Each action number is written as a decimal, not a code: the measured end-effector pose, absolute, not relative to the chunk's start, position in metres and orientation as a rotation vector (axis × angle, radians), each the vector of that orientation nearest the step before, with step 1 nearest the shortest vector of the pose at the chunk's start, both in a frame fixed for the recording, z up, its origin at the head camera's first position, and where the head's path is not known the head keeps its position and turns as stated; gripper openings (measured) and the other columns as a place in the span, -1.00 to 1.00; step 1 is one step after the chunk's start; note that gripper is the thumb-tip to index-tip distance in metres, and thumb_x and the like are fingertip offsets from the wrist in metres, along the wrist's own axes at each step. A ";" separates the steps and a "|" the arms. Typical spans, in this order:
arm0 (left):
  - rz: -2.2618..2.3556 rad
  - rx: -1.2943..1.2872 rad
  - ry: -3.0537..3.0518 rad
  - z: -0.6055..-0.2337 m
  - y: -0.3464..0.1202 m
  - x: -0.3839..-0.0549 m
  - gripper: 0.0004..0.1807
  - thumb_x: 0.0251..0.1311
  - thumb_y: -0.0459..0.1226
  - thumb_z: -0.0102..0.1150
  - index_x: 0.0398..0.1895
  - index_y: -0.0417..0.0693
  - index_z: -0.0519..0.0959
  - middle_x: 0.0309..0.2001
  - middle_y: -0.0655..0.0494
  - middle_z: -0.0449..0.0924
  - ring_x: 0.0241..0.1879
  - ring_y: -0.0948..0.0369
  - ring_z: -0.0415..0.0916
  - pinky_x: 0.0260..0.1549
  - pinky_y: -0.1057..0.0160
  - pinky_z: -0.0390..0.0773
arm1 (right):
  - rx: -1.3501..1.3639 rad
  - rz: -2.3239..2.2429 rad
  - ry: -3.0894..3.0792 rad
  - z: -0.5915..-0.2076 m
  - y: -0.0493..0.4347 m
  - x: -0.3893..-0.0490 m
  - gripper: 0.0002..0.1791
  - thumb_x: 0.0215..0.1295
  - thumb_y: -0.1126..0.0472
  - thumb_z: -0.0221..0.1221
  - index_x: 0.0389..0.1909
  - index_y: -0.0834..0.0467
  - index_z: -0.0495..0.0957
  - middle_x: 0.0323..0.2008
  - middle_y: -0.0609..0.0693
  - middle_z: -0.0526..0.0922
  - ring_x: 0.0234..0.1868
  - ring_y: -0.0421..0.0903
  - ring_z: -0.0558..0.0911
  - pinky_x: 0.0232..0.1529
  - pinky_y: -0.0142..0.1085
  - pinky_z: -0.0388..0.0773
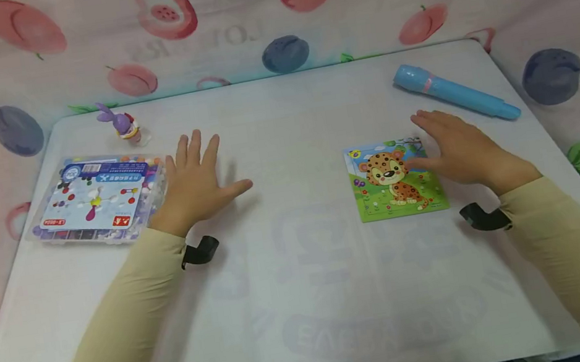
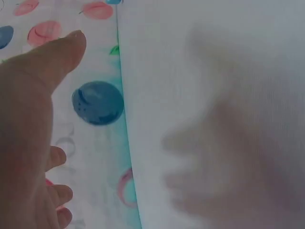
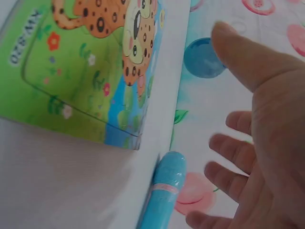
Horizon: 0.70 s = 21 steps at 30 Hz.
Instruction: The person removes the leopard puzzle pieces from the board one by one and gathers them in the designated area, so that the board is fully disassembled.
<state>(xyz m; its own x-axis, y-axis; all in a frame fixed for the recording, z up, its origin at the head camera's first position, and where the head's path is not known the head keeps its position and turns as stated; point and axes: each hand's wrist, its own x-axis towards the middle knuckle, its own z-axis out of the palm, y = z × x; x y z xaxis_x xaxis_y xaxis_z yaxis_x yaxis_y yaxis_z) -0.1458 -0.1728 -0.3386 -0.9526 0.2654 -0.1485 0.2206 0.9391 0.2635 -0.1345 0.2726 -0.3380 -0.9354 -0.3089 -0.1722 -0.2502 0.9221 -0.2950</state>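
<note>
My left hand [image 1: 194,186] is held over the table with fingers spread and straight, nothing in it. Just left of it lies a clear plastic case [image 1: 96,200] of small colored pieces, with a blue and white label on its lid. My right hand [image 1: 460,149] has its fingers extended and holds nothing; its thumb overlaps a square leopard picture board [image 1: 395,187] in the head view. In the right wrist view the leopard board [image 3: 81,95] lies apart from the straight fingers [image 3: 233,148]. Beyond that hand rests a light-blue tube-shaped object [image 1: 457,92] with a pink band.
A small purple rabbit-eared figure [image 1: 122,123] stands at the back left, behind the case. The white table [image 1: 297,305] meets a fruit-printed curtain [image 1: 221,22] along its back edge and sides.
</note>
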 end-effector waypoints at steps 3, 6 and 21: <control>0.440 0.441 2.924 -0.344 -0.160 -0.147 0.16 0.12 0.30 0.22 0.59 -0.17 -0.01 0.57 -0.28 -0.28 0.54 -0.20 -0.40 0.38 -0.35 -0.28 | -0.396 -0.484 2.819 -0.341 0.273 -0.133 0.02 0.24 -0.12 0.36 0.51 0.32 0.10 0.47 0.36 0.13 0.46 0.36 0.07 0.38 0.29 0.02; 0.496 0.514 2.931 -0.349 -0.146 -0.149 0.14 0.10 0.26 0.29 0.56 -0.18 0.06 0.56 -0.27 -0.20 0.52 -0.21 -0.28 0.41 -0.28 -0.18 | -0.370 -0.531 2.782 -0.343 0.274 -0.132 0.00 0.23 -0.09 0.38 0.50 0.31 0.13 0.46 0.36 0.16 0.45 0.37 0.09 0.37 0.30 0.03; 0.676 0.808 2.828 -0.369 -0.079 -0.150 -0.05 0.10 0.10 0.40 0.47 -0.17 0.28 0.42 -0.07 0.28 0.43 -0.03 0.12 0.35 -0.08 0.17 | -0.299 -0.621 2.701 -0.358 0.281 -0.128 -0.06 0.21 -0.03 0.41 0.48 0.29 0.21 0.42 0.37 0.22 0.43 0.37 0.14 0.35 0.29 0.07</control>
